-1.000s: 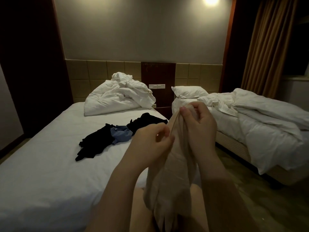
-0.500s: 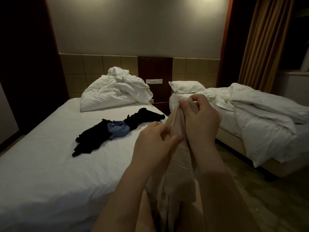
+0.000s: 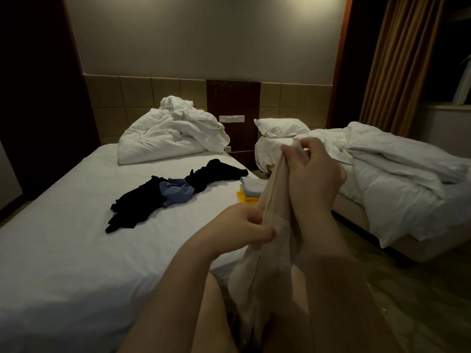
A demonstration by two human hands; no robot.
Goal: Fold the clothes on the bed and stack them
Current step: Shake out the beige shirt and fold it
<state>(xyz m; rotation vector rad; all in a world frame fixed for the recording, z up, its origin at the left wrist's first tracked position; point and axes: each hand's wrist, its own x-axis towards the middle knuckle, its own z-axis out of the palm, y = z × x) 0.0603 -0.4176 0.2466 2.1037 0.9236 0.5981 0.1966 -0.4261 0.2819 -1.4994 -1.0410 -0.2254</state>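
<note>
Both left hand (image 3: 237, 225) and right hand (image 3: 316, 174) pinch a limp, bunched beige garment (image 3: 276, 197) between fingers.

So the beige garment (image 3: 276, 212) is hanging bunched up lengthwise in the air, over the near right corner of the bed (image 3: 63, 250). The right hand (image 3: 313, 174) is pinching its top edge and the left hand (image 3: 239, 230) is gripping it lower down, and its bottom end is drooping out of sight. Out on the white sheet, a heap of black clothes (image 3: 135, 207) is lying crumpled in a diagonal line, with a blue garment (image 3: 175, 192) sitting scrunched in the middle of it. By the bed's right edge a small folded stack (image 3: 251, 189) is sitting, a pale piece lying on a yellow one.
</note>
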